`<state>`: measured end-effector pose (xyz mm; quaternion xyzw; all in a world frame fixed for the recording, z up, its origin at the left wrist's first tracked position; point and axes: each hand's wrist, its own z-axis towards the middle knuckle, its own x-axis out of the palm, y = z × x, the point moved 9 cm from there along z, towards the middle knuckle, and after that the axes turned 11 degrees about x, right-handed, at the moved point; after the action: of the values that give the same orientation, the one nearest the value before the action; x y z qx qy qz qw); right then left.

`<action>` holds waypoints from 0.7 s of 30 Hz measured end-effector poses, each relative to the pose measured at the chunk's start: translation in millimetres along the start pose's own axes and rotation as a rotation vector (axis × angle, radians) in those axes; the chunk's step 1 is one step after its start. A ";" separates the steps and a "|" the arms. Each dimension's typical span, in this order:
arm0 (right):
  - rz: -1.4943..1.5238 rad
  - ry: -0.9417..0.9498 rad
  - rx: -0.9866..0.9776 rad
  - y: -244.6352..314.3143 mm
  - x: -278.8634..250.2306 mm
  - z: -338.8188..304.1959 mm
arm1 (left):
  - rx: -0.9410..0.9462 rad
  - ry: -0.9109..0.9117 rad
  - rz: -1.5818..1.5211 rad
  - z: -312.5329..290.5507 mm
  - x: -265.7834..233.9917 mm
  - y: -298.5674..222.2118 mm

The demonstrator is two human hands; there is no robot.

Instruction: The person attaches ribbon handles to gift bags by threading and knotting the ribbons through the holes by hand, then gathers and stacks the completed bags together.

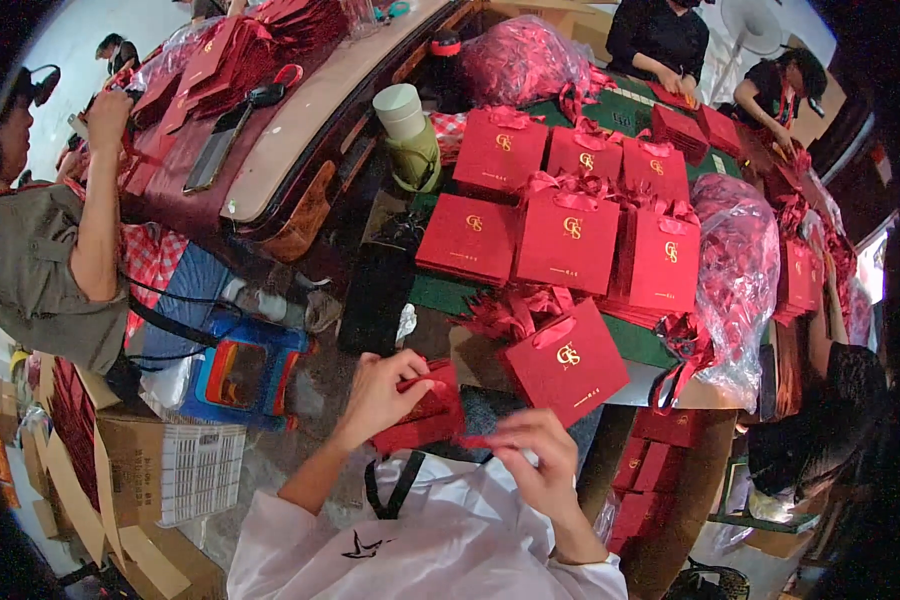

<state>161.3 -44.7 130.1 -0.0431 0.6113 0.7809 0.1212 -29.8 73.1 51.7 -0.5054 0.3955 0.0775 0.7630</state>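
My left hand [382,392] is closed on the upper edge of a small red paper gift bag [425,428], held low in front of my white shirt. To its right, my right hand [542,462] pinches a red ribbon [476,441] that reaches toward the bag. Whether the ribbon is threaded through the bag cannot be made out. Just beyond my hands, a red gift bag with gold lettering and a ribbon handle [567,368] lies tilted at the table's near edge. A bunch of red ribbons [515,312] rests against it.
Stacks of red gift bags [567,240] cover the green table, beside a clear plastic sack of ribbons [735,270]. A green cup [413,150] stands at its far left. At left are a blue stool [240,385], cardboard boxes [135,465] and a seated person [45,270]. Others work farther back.
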 end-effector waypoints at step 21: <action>-0.467 -0.084 0.160 -94.4 42.7 3.0 | 0.383 0.059 0.262 -17.5 8.0 -37.4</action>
<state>143.1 -14.9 32.6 -0.1408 0.6390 0.6819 0.3269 -14.2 38.5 69.7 -0.2977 0.4874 0.0843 0.8165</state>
